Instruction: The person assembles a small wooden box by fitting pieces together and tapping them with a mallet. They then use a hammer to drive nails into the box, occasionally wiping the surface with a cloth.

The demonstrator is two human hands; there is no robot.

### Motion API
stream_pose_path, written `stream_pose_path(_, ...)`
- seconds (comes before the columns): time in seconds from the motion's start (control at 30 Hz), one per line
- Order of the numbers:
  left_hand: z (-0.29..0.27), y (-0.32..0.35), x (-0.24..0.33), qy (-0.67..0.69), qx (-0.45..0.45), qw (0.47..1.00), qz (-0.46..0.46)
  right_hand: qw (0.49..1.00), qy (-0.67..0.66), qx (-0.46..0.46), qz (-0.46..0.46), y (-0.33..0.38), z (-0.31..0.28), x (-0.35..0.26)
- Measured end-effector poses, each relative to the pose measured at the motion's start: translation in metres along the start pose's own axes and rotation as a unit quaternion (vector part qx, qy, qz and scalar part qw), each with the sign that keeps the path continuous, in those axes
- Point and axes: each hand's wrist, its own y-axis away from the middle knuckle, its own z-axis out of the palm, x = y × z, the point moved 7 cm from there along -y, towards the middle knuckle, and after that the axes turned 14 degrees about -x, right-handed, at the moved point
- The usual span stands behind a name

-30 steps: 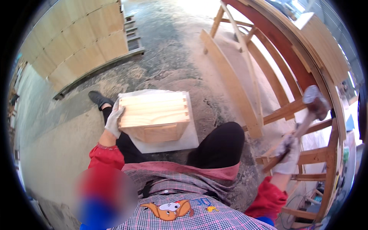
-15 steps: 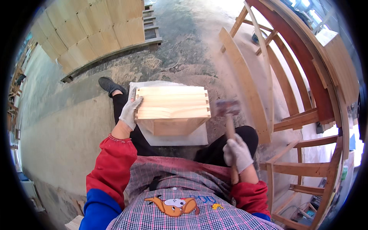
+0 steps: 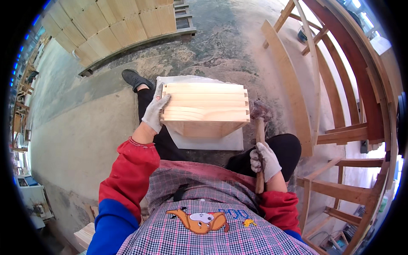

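Two gloved hands flank the wooden box (image 3: 206, 102), each with its fingers engaged. Those of the left hand (image 3: 156, 109) clasp the box's left end, the thumb lapping over the top edge and the other fingers lying along the side. Those of the right hand (image 3: 267, 160) are clenched around the handle of a hammer (image 3: 260, 134), nearer the wearer than the box's right end. The hammer's head sits just beside that end — whether it touches, I cannot tell.

The left forearm, in a red and blue sleeve (image 3: 127, 178), slants up to the box from the near left, wrist straight. The right arm is bent more tightly, its forearm short in view and leaning inward, the handle held nearly upright in the fist.

Beneath the box lies a white slab (image 3: 231, 142), showing along its near side. The right knee (image 3: 287, 151) is to the box's near right; a dark shoe (image 3: 137, 79) is off its far left corner. Farther out — well right of the box — stands a wooden frame (image 3: 340, 189).
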Motion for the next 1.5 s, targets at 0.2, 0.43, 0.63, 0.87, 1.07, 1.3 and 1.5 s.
stream_pose_path(0.2,0.007,0.001,-0.009,0.077,-0.007,0.996,-0.035,0.997,-0.036,0.035,0.059,-0.012,-0.024,0.022)
stream_pose_path(0.43,0.018,-0.001,0.016,0.047,-0.012,0.999,0.005,0.995,0.076,-0.005,0.064,-0.008,-0.003,0.012)
stream_pose_path(0.63,0.032,-0.007,0.047,0.013,-0.007,1.0,0.021,0.993,0.115,-0.003,0.033,-0.022,0.015,-0.01)
stream_pose_path(0.87,-0.014,-0.044,0.014,-0.003,0.035,0.999,-0.006,0.99,0.134,0.011,0.05,-0.062,0.005,-0.01)
stream_pose_path(1.07,-0.031,-0.068,0.032,-0.359,0.072,0.926,0.095,0.995,0.095,0.023,0.006,-0.066,-0.002,-0.011)
stream_pose_path(1.3,0.098,-0.078,0.048,-0.856,0.018,0.511,0.074,0.951,0.249,0.031,-0.182,-0.014,0.038,-0.091)
stream_pose_path(1.5,0.131,-0.095,0.019,-0.872,-0.065,0.482,0.056,0.797,0.458,0.05,-0.391,0.082,0.125,-0.185)
